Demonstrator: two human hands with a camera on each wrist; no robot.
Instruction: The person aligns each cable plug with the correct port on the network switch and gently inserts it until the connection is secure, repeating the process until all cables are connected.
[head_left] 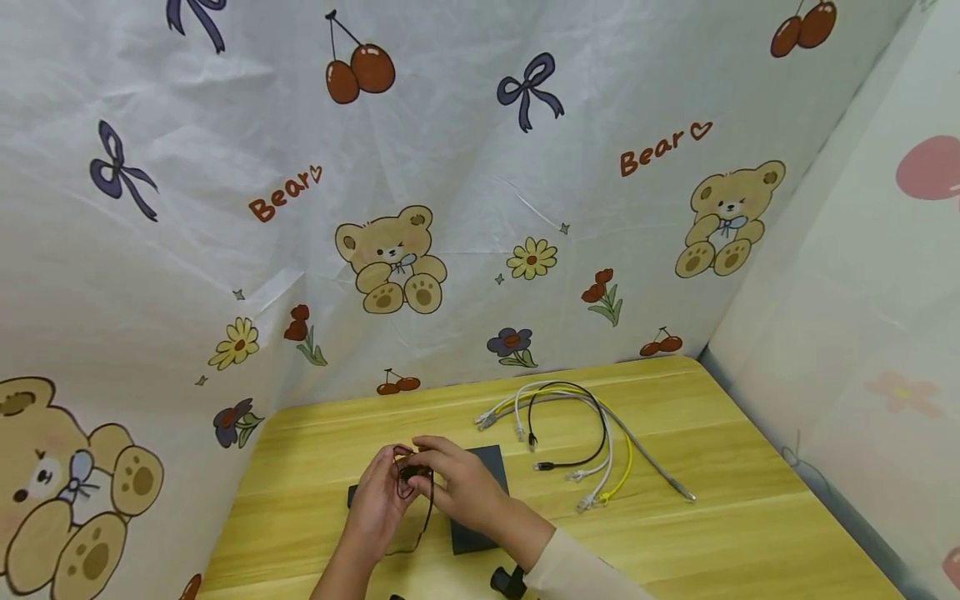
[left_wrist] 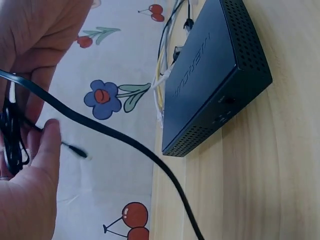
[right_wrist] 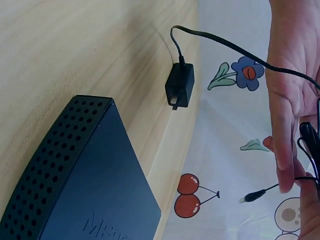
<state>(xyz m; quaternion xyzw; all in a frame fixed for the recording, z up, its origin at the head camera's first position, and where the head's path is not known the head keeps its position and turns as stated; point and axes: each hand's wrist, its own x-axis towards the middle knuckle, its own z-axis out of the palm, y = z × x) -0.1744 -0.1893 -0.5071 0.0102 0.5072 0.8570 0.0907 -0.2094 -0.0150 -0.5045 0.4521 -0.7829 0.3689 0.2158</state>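
Note:
Both hands meet over the front left of the table around a black power adapter cable (head_left: 413, 473) wound in a small coil. My left hand (head_left: 372, 506) holds the coil from the left, while the fingers of my right hand (head_left: 467, 487) pinch it from the right. A short end with a slim barrel plug (right_wrist: 255, 195) sticks out of the bundle. From the hands the cord runs down to the black adapter block (right_wrist: 180, 82), which lies on the table and is mostly hidden behind the left hand in the head view. A flat black network box (head_left: 491, 463) lies partly under the right forearm.
Several network cables, among them a yellow one (head_left: 628, 467), a black one (head_left: 604, 425) and a grey one (head_left: 637, 442), lie in loose curves right of the box. Patterned cloth (head_left: 465, 167) hangs behind the wooden table (head_left: 735, 500). Black gear (head_left: 508, 582) sits by the right sleeve.

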